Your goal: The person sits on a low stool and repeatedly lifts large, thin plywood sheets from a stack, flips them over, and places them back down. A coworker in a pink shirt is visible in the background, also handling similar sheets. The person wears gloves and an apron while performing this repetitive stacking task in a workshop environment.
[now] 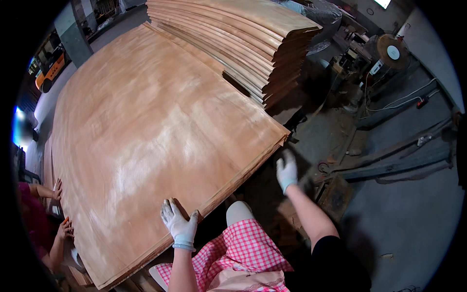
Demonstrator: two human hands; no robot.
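A broad stack of light brown wood veneer sheets [126, 141] spreads out in front of me, its top sheet smooth and a little wavy. My left hand [179, 224], in a white glove with a stained fingertip area, rests flat on the near edge of the top sheet with thumb and fingers apart. Beyond the stack's right corner, my right hand [287, 171], also white-gloved, hangs in the air beside the edge. Its fingers look stretched out, slightly blurred, and nothing shows in them.
A taller pile of curled veneer sheets [228, 41] stands behind. At the left edge, a co-worker's hands [64, 228] touch the stack, one with something orange. An orange vehicle [50, 72] is far left. Machinery with a round disc [392, 51] and cables stands right, above dark beams [399, 168].
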